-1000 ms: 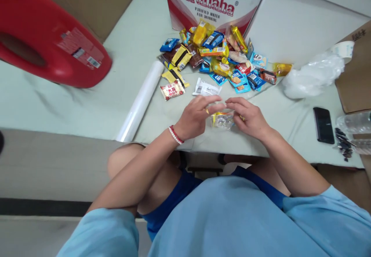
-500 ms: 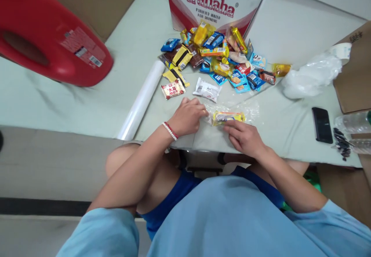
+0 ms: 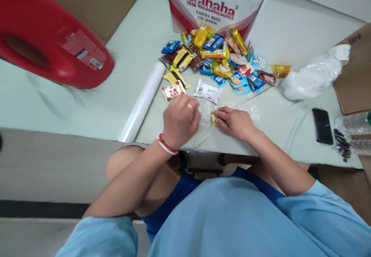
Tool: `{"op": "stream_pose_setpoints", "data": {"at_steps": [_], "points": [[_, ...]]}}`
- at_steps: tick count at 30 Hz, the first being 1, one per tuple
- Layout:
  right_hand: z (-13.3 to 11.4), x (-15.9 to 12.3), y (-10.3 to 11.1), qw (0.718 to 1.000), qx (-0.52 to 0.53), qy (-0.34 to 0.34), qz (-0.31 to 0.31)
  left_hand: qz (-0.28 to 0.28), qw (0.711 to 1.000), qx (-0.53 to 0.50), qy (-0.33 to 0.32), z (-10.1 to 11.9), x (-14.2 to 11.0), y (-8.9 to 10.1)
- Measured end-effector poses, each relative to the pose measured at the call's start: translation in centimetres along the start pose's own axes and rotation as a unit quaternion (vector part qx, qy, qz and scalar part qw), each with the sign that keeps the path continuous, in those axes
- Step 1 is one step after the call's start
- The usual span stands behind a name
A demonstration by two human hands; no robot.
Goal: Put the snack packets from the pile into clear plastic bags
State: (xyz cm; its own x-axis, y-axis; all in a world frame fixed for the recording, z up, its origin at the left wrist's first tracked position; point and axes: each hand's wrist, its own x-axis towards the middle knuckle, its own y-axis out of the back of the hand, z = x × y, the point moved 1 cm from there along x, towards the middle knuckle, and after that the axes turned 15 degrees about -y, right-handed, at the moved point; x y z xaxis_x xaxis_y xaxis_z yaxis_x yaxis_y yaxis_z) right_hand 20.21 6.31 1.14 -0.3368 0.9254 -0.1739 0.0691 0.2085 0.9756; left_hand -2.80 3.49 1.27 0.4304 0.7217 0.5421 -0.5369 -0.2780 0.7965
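Observation:
My right hand (image 3: 236,123) rests over a small yellow snack packet (image 3: 213,121), fingers bent and pressing on it; most of the packet is hidden. Under and around the packet lies crinkled clear plastic film (image 3: 252,112). My left hand (image 3: 181,119) is raised slightly to the left, curled into a fist and blurred; what its fingers hold, if anything, is hidden. Just beyond it lie a cream-and-red snack packet (image 3: 174,91) and a white packet (image 3: 207,91).
A heap of wrapped snacks (image 3: 214,56) lies before a Wahaha carton (image 3: 214,2). A white film roll (image 3: 143,102) and a red jug (image 3: 58,40) are at left. On the right are a crumpled plastic bag (image 3: 311,77), a phone (image 3: 322,125) and a clear bottle (image 3: 352,123).
My left hand has moved left and up, away from the yellow packet. My right hand has shifted slightly left and now covers most of that packet.

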Motion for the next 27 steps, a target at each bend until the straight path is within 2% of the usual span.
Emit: {"op": "stream_pose_setpoints", "data": {"at_steps": [1,2,3,4,6,9,12,15,17,20,22,24,27], "points": [[-0.1,0.0,0.0,1.0,0.002,-0.002,-0.002,0.006,0.998,-0.018,-0.058,1.3,-0.1,-0.5],[0.0,-0.1,0.0,1.0,0.006,-0.003,-0.004,-0.012,0.992,-0.04,-0.123,2.5,-0.2,-1.3],[0.1,0.0,-0.1,1.0,0.014,-0.002,-0.006,-0.039,0.984,-0.056,-0.165,3.5,-0.2,-2.1],[0.3,0.1,-0.2,1.0,0.028,0.002,-0.008,-0.061,0.982,-0.062,-0.17,4.3,-0.3,-3.1],[1.0,0.4,-0.3,0.997,0.072,0.017,-0.014,-0.095,0.985,-0.06,-0.134,5.0,-0.2,-4.8],[2.5,1.2,0.0,0.985,0.167,0.041,-0.013,-0.13,0.988,-0.033,-0.075,4.8,-0.1,-6.5],[4.0,2.8,1.0,0.975,0.216,-0.002,0.058,-0.146,0.986,0.005,-0.075,4.5,-0.1,-7.0],[4.7,5.3,1.9,0.974,0.171,-0.059,0.135,-0.14,0.986,0.02,-0.085,4.5,-0.2,-7.0],[4.9,7.3,2.1,0.983,0.129,-0.065,0.111,-0.135,0.987,0.018,-0.086,4.5,-0.3,-6.9],[5.3,9.7,2.3,0.993,0.094,-0.065,-0.007,-0.136,0.987,0.014,-0.081,4.6,-0.3,-6.9],[5.6,10.0,2.8,0.992,0.088,-0.055,-0.067,-0.14,0.987,0.007,-0.073,4.7,-0.1,-6.9],[5.5,9.2,3.6,0.992,0.092,-0.024,-0.082,-0.144,0.988,-0.005,-0.062,4.8,0.0,-6.9],[4.5,6.0,4.4,0.995,0.081,0.043,-0.037,-0.144,0.988,-0.034,-0.034,4.7,0.1,-6.7]]}}
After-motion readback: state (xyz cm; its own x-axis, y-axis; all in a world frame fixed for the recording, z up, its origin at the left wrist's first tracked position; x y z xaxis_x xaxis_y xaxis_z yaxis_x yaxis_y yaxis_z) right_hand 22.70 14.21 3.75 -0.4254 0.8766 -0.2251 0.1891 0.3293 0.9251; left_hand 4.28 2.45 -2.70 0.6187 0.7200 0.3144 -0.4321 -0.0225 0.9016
